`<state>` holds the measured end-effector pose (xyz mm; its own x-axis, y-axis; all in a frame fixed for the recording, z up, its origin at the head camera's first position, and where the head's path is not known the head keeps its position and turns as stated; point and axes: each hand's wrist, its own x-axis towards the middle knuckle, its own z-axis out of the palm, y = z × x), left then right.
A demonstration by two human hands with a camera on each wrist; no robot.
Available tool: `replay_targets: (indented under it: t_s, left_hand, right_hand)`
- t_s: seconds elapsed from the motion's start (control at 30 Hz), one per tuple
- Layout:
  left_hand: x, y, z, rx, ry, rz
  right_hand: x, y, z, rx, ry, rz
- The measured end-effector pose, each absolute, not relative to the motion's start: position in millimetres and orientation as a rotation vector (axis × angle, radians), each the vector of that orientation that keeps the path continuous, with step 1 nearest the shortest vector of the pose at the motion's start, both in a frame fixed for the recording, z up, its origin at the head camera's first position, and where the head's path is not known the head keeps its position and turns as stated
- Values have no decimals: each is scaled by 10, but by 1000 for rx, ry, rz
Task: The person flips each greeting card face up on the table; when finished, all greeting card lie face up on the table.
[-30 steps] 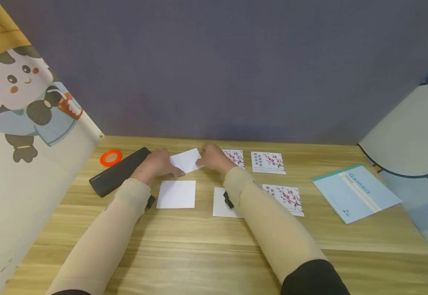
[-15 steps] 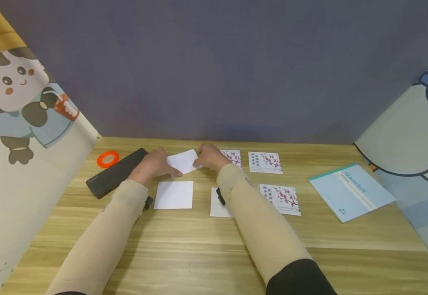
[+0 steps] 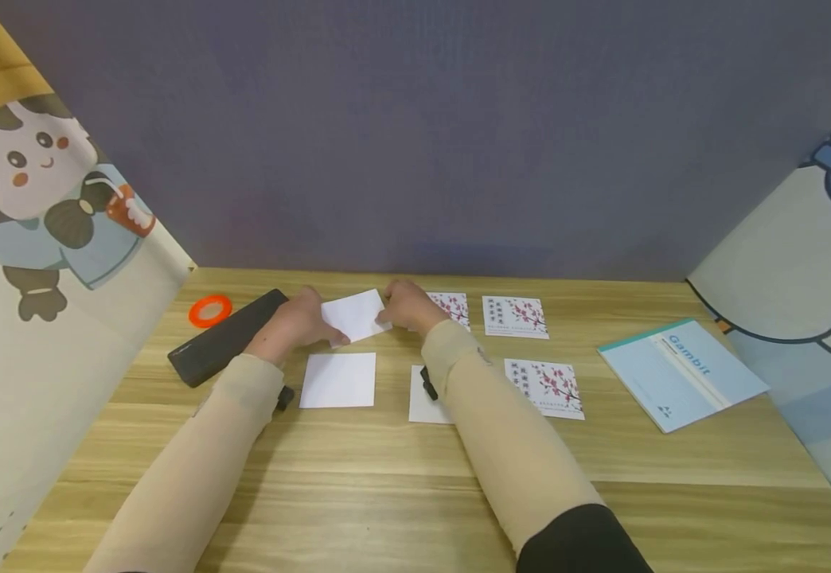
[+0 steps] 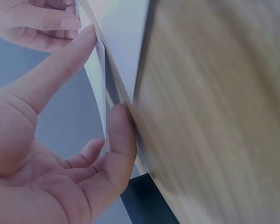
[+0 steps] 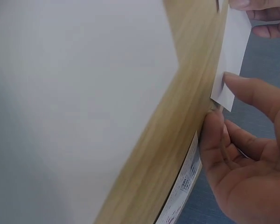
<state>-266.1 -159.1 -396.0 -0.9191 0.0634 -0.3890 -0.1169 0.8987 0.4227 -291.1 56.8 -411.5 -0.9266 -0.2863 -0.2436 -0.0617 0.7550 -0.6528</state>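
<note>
A blank white card (image 3: 354,316) is held slightly turned at the back of the table, between both hands. My left hand (image 3: 294,322) pinches its left end; in the left wrist view the thumb lies on one face of the card (image 4: 97,79) and the fingers are behind it. My right hand (image 3: 413,306) pinches the right end, its thumb on the face of the card (image 5: 233,51) in the right wrist view. In front lie a second white card (image 3: 337,380) and a third white card (image 3: 428,402), partly hidden by the right forearm.
Cards printed with pink blossoms lie to the right: one blossom card (image 3: 451,309) partly behind the right hand, another (image 3: 516,317) farther right, a third (image 3: 555,390) nearer. A black oblong case (image 3: 222,342) and an orange ring (image 3: 208,322) lie left, a blue Gambit pad (image 3: 680,378) right.
The head view has shifted slightly. My left hand has slid a little toward me along the white card's left end; the right hand keeps its pinch.
</note>
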Motion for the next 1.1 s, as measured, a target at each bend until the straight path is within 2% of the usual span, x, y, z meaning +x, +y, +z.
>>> replay_targets:
  t_s: [0.47,0.77,1.1]
  left_hand:
    - [-2656,-1596,-3949,-48,2684,657]
    - [-2696,-1622,-3950,-63,2701,688]
    - [-2668,-1671,-3899,51,2744,784]
  right_hand:
    - [-2899,591,-4073,-359,2547,-991]
    - [-2901,594,-4138,-215,2460,-1161]
    - [-2922,588,-4123,-80,2394,-1301]
